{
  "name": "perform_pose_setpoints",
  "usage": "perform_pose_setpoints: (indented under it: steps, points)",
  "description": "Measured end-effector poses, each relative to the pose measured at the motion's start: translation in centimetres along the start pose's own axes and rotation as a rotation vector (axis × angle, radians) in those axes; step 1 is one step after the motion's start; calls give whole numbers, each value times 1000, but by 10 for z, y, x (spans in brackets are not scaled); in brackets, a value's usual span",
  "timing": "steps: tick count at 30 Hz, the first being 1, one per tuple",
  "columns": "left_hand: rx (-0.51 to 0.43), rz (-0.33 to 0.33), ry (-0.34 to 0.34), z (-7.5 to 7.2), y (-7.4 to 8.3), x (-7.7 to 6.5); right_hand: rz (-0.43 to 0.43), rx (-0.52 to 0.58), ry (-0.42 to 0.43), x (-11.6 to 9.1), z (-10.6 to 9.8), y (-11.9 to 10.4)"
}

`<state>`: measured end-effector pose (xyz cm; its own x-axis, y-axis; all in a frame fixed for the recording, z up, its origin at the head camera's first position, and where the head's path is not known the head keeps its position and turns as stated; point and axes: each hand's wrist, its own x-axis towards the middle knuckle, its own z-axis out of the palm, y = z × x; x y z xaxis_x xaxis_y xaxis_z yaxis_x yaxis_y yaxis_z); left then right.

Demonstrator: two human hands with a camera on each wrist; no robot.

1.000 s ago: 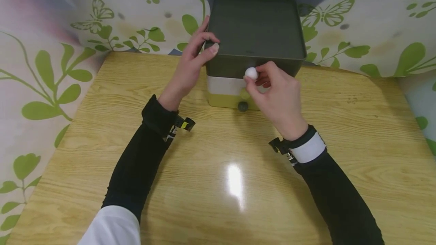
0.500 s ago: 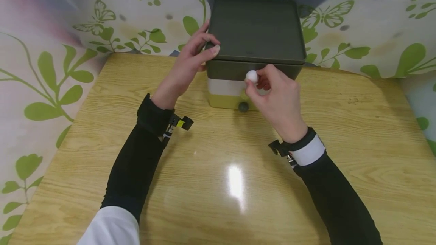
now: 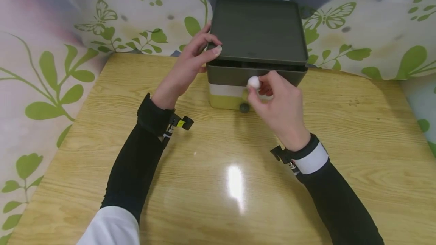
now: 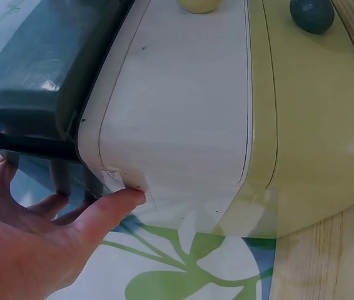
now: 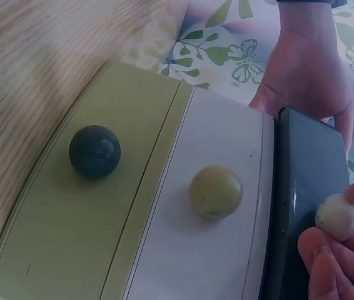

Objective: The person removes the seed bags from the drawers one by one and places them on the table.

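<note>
A small drawer box stands against the back, with a dark green top (image 3: pixel 260 29). Its top drawer (image 3: pixel 225 75) is dark green and slid partly out, leaving a dark gap under the top. My right hand (image 3: pixel 284 105) pinches the white round knob (image 3: pixel 253 82) of this drawer between thumb and fingers. On the box's left side rests my left hand (image 3: pixel 185 65), fingertips and thumb touching near the front corner. Below are a white drawer (image 4: pixel 177 94) with a yellow-green knob (image 5: pixel 216 192) and a yellow-green drawer (image 5: pixel 96 219) with a dark knob (image 5: pixel 94 152); neither looks pulled out.
The box stands on a wood-grain table (image 3: pixel 204 154) near its back edge. Behind and beside it hangs a cloth (image 3: pixel 146 18) printed with leaves and butterflies. Both forearms wear black sleeves and wrist cameras. Light glares off the tabletop in front.
My right hand has drawn back toward me with the white knob, and the top drawer has gone from closed to slightly out. My left hand stays at the box's side.
</note>
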<state>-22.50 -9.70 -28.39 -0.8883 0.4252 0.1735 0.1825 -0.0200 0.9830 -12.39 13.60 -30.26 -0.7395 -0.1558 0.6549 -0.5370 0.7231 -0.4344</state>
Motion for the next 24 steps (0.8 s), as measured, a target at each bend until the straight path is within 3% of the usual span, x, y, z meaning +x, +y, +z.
perform_pose_setpoints:
  steps: [24]
  points:
    - [13, 2, -8, 1, 0, -2, -35, -29, -10, -21, -11, -15]
